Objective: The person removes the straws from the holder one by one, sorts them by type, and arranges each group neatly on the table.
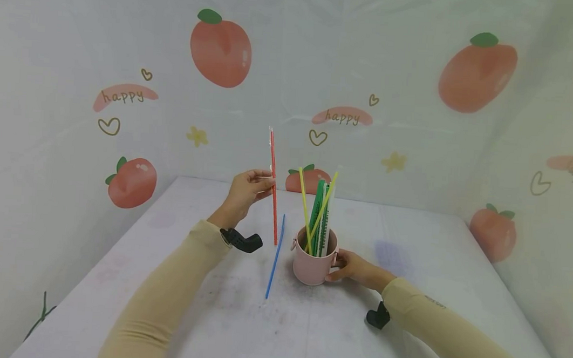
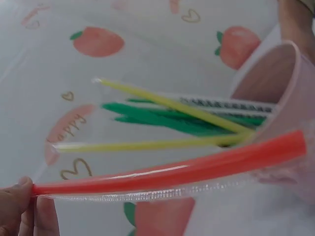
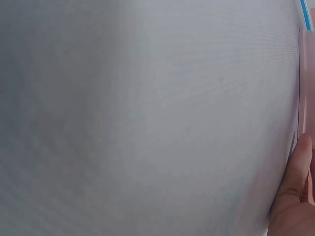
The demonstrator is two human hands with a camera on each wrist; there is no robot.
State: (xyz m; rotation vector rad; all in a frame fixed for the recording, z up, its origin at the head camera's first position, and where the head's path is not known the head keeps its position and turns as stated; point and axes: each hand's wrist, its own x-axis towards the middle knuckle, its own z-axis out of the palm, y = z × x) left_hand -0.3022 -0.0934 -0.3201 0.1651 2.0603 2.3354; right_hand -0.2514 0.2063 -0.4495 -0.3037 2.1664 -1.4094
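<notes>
My left hand (image 1: 251, 190) pinches a red straw (image 1: 273, 211) in a clear wrapper and holds it upright, left of the pink cup (image 1: 312, 269). In the left wrist view the red straw (image 2: 172, 164) runs across in front of the cup (image 2: 290, 98). My right hand (image 1: 359, 270) grips the cup at its handle side, and its thumb (image 3: 300, 160) lies along the pink wall low down in the right wrist view. Two yellow straws (image 1: 303, 193) and several green and white wrapped straws (image 1: 317, 213) stand in the cup.
A blue straw (image 1: 274, 259) lies on the white-covered table (image 1: 221, 311), just left of the cup. Behind the table hangs a white backdrop (image 1: 282, 65) printed with peaches. A dark green object (image 1: 43, 313) shows at the table's left edge.
</notes>
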